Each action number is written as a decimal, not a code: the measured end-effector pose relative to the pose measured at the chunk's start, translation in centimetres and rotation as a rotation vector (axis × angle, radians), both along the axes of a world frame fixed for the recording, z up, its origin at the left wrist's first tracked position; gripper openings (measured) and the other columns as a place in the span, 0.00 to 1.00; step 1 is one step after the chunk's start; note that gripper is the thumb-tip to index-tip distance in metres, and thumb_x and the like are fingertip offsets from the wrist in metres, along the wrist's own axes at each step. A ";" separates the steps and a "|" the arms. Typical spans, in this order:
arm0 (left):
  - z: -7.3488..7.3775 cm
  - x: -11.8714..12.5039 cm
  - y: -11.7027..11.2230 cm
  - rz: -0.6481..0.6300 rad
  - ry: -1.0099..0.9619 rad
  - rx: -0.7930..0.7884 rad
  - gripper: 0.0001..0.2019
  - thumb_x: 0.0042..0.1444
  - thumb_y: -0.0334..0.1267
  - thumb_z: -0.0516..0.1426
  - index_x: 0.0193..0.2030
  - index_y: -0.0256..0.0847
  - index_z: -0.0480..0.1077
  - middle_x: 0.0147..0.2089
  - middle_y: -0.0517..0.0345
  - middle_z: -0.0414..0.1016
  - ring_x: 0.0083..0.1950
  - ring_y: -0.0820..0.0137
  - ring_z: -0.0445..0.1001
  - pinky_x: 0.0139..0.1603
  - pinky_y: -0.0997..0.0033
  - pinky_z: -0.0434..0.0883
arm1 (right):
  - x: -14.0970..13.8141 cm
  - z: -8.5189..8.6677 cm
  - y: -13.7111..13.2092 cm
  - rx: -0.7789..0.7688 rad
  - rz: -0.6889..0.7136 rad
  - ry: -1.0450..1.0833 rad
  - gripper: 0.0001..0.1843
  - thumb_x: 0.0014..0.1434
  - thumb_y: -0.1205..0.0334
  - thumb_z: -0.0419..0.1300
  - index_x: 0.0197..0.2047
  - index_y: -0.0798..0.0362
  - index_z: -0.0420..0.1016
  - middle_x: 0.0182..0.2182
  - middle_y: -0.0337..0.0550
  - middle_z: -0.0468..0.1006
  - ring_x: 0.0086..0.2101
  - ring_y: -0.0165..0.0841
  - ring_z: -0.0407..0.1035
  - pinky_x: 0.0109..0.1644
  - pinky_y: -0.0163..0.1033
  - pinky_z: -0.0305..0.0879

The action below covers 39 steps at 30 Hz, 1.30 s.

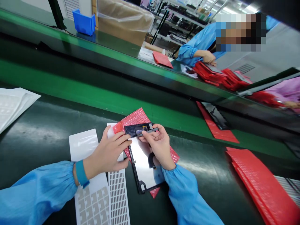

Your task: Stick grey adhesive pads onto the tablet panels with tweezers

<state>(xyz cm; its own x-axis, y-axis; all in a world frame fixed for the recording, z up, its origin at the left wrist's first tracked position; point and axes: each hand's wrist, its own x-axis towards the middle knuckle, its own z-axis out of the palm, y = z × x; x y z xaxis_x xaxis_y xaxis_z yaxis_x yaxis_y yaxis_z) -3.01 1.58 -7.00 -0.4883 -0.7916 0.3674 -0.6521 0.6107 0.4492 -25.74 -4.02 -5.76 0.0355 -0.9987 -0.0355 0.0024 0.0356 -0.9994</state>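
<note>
Touching glossy, black-framed rectangular panel [142, 159]

A blue bin [83, 23] sits beside a plastic-draped cardboard box [120, 29], with loaded shelves [181, 22] farther back.

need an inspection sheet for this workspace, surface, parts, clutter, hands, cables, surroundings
surface: dark glossy tabletop reflecting light
job's things: dark-framed device with silvery panel, over a red bubble-wrap pouch; sticker sheets to its left
clutter: white papers far left; red packets at right
left hand: fingers spread, at the device's upper left edge
right hand: fingers pinch a thin grey piece over the device's upper end
cables: nothing seen loose; short dark strip on the panel
surroundings: blue bin; co-worker's hand at a red stack
</note>
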 end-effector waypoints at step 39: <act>-1.0 2.3 5.6 0.016 0.230 0.269 0.09 0.58 0.47 0.70 0.39 0.50 0.77 0.45 0.70 0.81 0.51 0.67 0.75 0.70 0.47 0.36 | 1.2 -0.5 9.9 0.064 0.201 0.112 0.15 0.57 0.54 0.76 0.39 0.54 0.80 0.24 0.41 0.81 0.22 0.29 0.72 0.24 0.31 0.65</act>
<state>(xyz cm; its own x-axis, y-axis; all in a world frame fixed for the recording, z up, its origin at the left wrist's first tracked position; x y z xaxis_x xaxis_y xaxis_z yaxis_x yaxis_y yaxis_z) -0.70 7.22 -8.00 -0.4039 -0.8817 0.2439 -0.5233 0.4413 0.7290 -24.53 5.84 -6.29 0.2257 -0.9676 -0.1135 -0.1221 0.0875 -0.9887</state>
